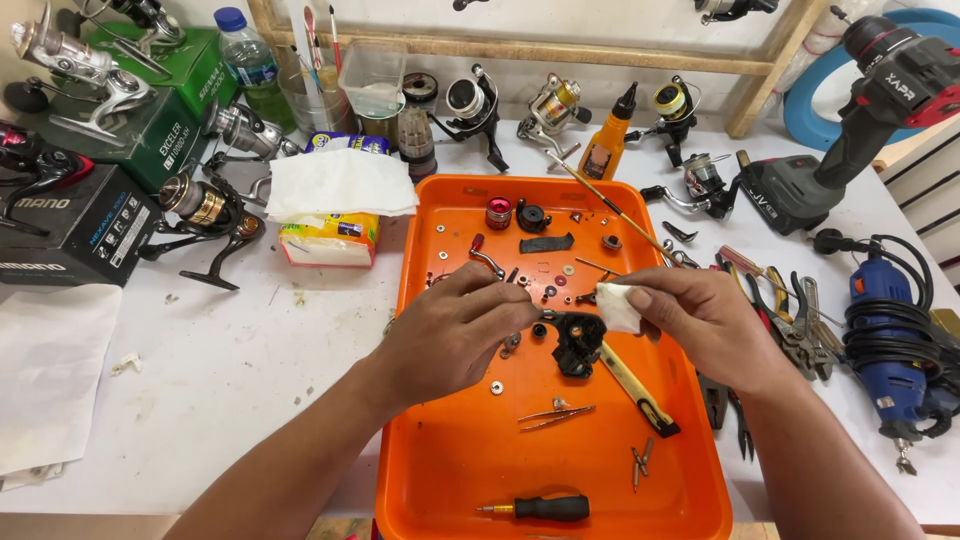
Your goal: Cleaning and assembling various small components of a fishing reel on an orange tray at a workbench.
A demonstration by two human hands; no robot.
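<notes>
At the far left, several fishing reels (205,215) stood on the white table (230,370) beside boxes and a tissue pack (335,215). In the middle lay an orange tray (470,460), where many small washers, screws and a red knob (498,212) were spread out, so the reel was already well taken apart. The left hand (450,335) was closed around the black reel body (578,340), holding it just above the tray floor. The right hand (700,320) pinched a small white wipe (618,306) between thumb and fingers, touching the top of the body. It seemed that cleaning was in progress, though the contact point was partly hidden. Nothing looked reassembled; the parts lay loose. A black screwdriver (545,508) and tweezers (555,413) lay unused near the front. At the right, pliers (790,325), a blue rotary tool (885,340) and a cordless drill (860,110) rested on the table.
</notes>
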